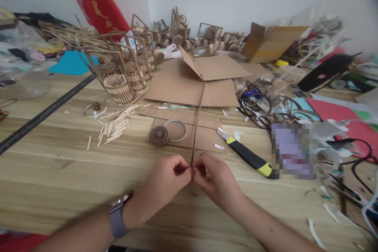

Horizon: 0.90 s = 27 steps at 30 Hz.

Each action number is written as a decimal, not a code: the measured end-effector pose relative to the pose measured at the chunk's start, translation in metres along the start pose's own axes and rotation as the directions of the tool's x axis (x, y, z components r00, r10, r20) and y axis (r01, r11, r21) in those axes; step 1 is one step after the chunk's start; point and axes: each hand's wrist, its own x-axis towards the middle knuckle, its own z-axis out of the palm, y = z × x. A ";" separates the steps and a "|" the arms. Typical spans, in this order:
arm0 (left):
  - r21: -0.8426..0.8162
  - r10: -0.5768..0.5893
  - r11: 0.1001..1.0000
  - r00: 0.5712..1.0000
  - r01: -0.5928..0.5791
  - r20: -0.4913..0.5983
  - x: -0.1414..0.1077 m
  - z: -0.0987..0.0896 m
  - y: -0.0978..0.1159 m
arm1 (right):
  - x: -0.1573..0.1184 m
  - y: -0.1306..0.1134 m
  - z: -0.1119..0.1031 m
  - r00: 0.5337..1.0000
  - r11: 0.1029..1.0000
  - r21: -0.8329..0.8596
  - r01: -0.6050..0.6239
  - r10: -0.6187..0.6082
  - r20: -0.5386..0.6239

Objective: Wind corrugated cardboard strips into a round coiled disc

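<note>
A long thin strip of corrugated cardboard runs away from me over the cardboard pieces. Its near end is pinched between the fingertips of my left hand and my right hand, which almost touch each other. Beyond my hands lie a coiled cardboard disc and a pale ring, side by side on a flat cardboard piece. A black and yellow utility knife rests to the right of my right hand, its tip pointing up and left.
Small wooden sticks lie scattered at the left, before several miniature lidded buckets. Larger cardboard sheets lie further back. Cables and strips clutter the right, near a black speaker. A dark bar crosses the left side.
</note>
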 end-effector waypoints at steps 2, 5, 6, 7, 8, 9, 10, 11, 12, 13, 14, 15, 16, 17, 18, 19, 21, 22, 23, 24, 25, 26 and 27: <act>0.034 -0.028 0.999 0.999 0.029 -0.016 0.001 0.000 0.001 | -0.001 0.000 0.002 1.000 1.000 0.004 0.012 -0.012 0.003; 0.073 -0.051 0.996 0.998 0.053 -0.031 0.002 0.001 0.002 | -0.002 0.001 0.004 0.999 0.999 -0.019 0.048 -0.048 0.007; 0.083 -0.056 0.995 0.998 0.059 -0.033 0.002 0.001 0.002 | -0.002 0.001 0.005 0.998 0.998 -0.029 0.060 -0.060 0.008; 0.092 -0.059 0.994 0.998 0.062 -0.031 0.002 0.001 0.002 | -0.002 0.002 0.005 0.998 0.997 -0.036 0.070 -0.070 0.007; 0.102 -0.061 0.993 0.998 0.063 -0.029 0.002 0.001 0.002 | -0.002 0.002 0.006 0.997 0.996 -0.038 0.076 -0.076 0.011; 0.109 -0.059 0.992 0.998 0.061 -0.029 0.002 0.001 0.002 | -0.003 0.002 0.006 0.997 0.996 -0.038 0.076 -0.076 0.013; 0.113 -0.055 0.992 0.998 0.058 -0.030 0.001 0.000 0.001 | -0.003 0.003 0.006 0.997 0.997 -0.035 0.073 -0.073 0.014; 0.114 -0.053 0.992 0.998 0.056 -0.030 0.001 0.000 0.001 | -0.003 0.003 0.006 0.997 0.997 -0.030 0.069 -0.069 0.016; 0.111 -0.052 0.992 0.998 0.056 -0.032 0.001 0.000 0.001 | -0.003 0.003 0.006 0.998 0.998 -0.023 0.066 -0.066 0.019; 0.100 -0.051 0.994 0.998 0.054 -0.030 0.001 -0.001 0.001 | -0.003 0.003 0.005 0.998 0.998 -0.015 0.063 -0.063 0.021; 0.083 -0.050 0.995 0.998 0.052 -0.026 0.001 -0.001 0.001 | -0.003 0.004 0.004 0.998 0.998 -0.006 0.060 -0.060 0.024; 0.061 -0.049 0.997 0.999 0.050 -0.018 0.001 -0.001 0.002 | -0.003 0.004 0.003 0.998 0.998 0.003 0.057 -0.057 0.024; 0.039 -0.047 0.998 0.999 0.047 -0.010 0.001 -0.001 0.002 | -0.003 0.004 0.003 0.998 0.999 0.012 0.052 -0.052 0.027; 0.020 -0.043 0.999 0.999 0.043 -0.003 0.001 -0.001 0.002 | -0.003 0.004 0.002 0.999 0.999 0.018 0.044 -0.045 0.027; 0.007 -0.038 0.999 0.999 0.038 0.000 0.001 -0.001 0.002 | -0.002 0.004 0.002 0.999 0.999 0.021 0.038 -0.039 0.025; 0.001 -0.033 0.999 0.999 0.033 0.004 0.002 -0.001 0.002 | -0.002 0.004 0.001 0.999 0.999 0.019 0.034 -0.035 0.024; -0.001 -0.027 1.000 1.000 0.027 0.007 0.002 -0.002 0.001 | -0.002 0.004 0.001 0.999 0.999 0.006 0.041 -0.041 0.021; 0.001 -0.028 1.000 1.000 0.028 0.008 0.002 -0.002 0.001 | -0.003 0.004 0.002 0.999 0.999 -0.005 0.049 -0.049 0.020; 0.003 -0.029 1.000 0.999 0.029 0.013 0.002 -0.002 0.000 | -0.003 0.004 0.002 0.998 0.998 -0.020 0.063 -0.063 0.018; 0.004 -0.033 0.999 0.999 0.032 0.017 0.002 -0.002 0.000 | -0.003 0.004 0.002 0.997 0.996 -0.037 0.080 -0.079 0.020; 0.006 -0.037 0.999 0.999 0.037 0.021 0.002 -0.002 0.000 | -0.003 0.004 0.002 0.995 0.994 -0.055 0.098 -0.098 0.018; 0.010 -0.040 0.999 0.999 0.040 0.022 0.002 -0.002 0.000 | -0.003 0.004 0.002 0.993 0.990 -0.072 0.119 -0.118 0.016; 0.017 -0.044 0.999 0.999 0.043 0.022 0.002 -0.002 0.000 | -0.003 0.003 0.002 0.990 0.986 -0.088 0.139 -0.138 0.015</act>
